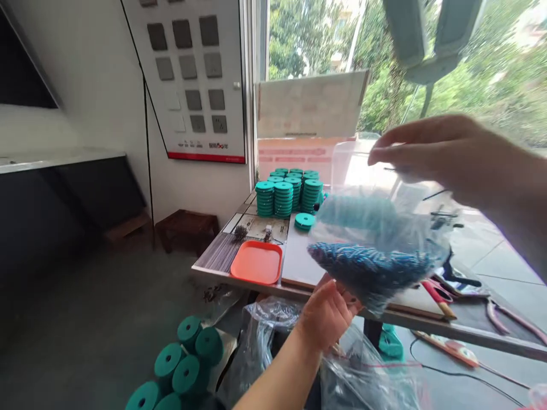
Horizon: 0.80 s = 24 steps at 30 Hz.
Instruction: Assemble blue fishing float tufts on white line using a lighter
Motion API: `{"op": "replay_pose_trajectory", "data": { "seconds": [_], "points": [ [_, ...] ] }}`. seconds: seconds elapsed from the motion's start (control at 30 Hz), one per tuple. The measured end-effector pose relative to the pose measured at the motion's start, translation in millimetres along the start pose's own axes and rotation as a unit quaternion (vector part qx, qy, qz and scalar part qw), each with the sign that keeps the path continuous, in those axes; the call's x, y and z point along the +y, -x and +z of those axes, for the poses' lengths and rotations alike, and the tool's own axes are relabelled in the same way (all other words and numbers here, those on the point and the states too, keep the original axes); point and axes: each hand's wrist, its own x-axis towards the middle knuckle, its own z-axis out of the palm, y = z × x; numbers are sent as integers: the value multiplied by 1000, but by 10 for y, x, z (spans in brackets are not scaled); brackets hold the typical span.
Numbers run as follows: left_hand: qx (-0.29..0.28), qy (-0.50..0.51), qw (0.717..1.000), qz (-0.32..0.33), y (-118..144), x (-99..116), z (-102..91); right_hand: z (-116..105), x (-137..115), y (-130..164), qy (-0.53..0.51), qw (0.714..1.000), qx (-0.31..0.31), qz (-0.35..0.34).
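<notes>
The bench point(216, 257) is the biggest thing by the hands, running crosswise beyond the left hand point(329, 316) and below the right hand point(440, 145). Stacks of teal spools point(283, 199) stand on it, past the left hand and a little to its left. Between the 2 hands, above the bench's near edge, is a clear plastic bag point(384, 236) with a mass of thin blue pieces point(367, 265) sunk in its lower part. That mass has its long axis crosswise, from above the left hand's fingertips out to the right, below the right hand. An orange tray point(256, 262) sits on the bench, left of the left hand. The left hand is nearer to the pieces, its fingers partly curled at the bag's underside; I can't tell whether they pinch the film or only prop it. The right hand is higher, over the slack upper film, thumb and fingertips narrow; I can't tell whether they grip it. A tool with pink handles point(494, 318) lies well right of the left hand. Smallest, a dark pile of thin bits point(240, 232) lies beyond the tray, left of both hands.
</notes>
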Motion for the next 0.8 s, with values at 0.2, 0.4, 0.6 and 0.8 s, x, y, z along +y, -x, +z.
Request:
{"op": "replay_pose_trajectory", "data": {
  "seconds": [0.2,0.4,0.6,0.8],
  "points": [
    [144,47,987,55,-104,135,97,230,-139,-198,29,996,-67,59],
    [197,44,978,55,-67,126,30,344,-176,-451,130,979,-153,-35],
    [219,23,971,93,-17,165,0,221,-72,-562,25,932,-362,0],
    [240,-38,959,145,101,376,16,139,81,-606,-21,910,-413,19]
  ]
}}
